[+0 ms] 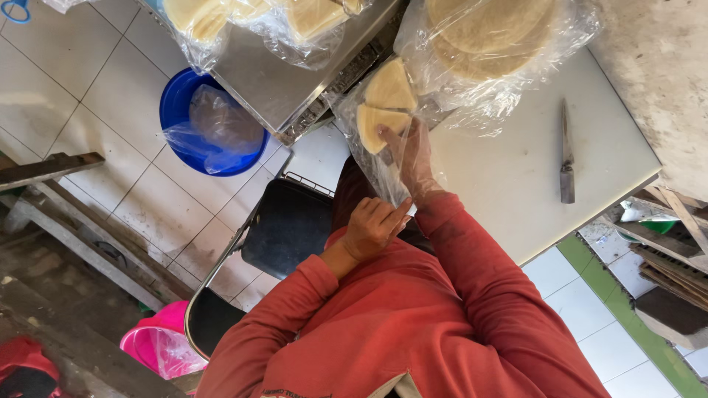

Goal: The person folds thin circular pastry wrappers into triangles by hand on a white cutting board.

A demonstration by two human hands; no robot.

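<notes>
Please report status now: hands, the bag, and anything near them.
Right hand inside clear plastic bag, fingers on wedge-shaped flat pieces. Left hand grips bag's open end. Knife lies apart on white board.

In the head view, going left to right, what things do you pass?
Pink bucket → blue basin → black chair seat → left hand → clear bag of yellow wedges, with the right hand inside → knife.
</notes>
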